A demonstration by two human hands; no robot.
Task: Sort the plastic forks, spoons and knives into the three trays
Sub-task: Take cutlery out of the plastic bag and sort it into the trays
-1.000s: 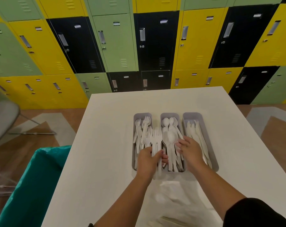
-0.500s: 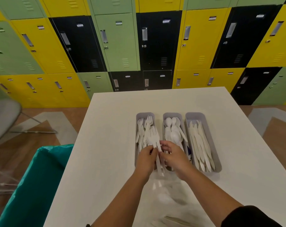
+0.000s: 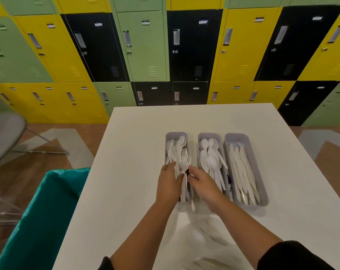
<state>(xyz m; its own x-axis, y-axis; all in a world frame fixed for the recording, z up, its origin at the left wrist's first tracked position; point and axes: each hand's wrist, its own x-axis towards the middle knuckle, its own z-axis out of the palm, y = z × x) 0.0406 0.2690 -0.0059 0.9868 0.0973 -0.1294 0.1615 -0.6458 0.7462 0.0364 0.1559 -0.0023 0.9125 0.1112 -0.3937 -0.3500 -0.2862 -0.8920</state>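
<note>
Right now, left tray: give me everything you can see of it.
The left tray is a long, narrow, grey tub with rounded corners, plastic by the look of it. It lies flat on the white table, lengthwise away from the person, leftmost of three side by side, with a slim gap to the middle tray. It holds white plastic forks, tines toward the far end. The left hand covers its near half, and the right hand reaches in; both hands' fingers meet on the forks.

The left hand (image 3: 168,185) is covering the fork handles in the left tray (image 3: 176,134). Near the bottom edge, a blurred wrapper (image 3: 210,264) is being cut off.
</note>
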